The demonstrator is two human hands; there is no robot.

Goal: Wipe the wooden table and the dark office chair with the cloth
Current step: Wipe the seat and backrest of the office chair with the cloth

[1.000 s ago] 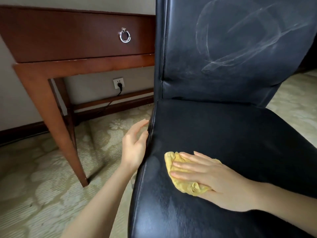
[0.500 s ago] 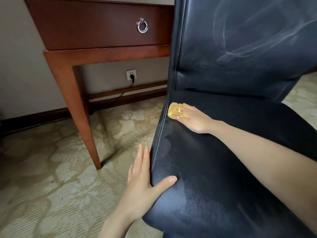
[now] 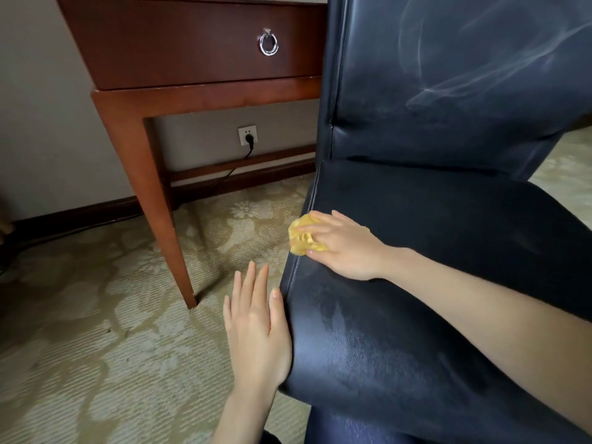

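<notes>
Yellow cloth (image 3: 300, 240) on chair seat (image 3: 448, 232)

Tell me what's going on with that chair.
A person is wiping the dark chair. Their right hand presses a yellow cloth flat onto the seat, right at its left seam. The left hand rests open against the seat's side, nearer the front corner. Pale streaks show on the backrest. The wooden table stands beside the chair, and neither hand touches it.
</notes>
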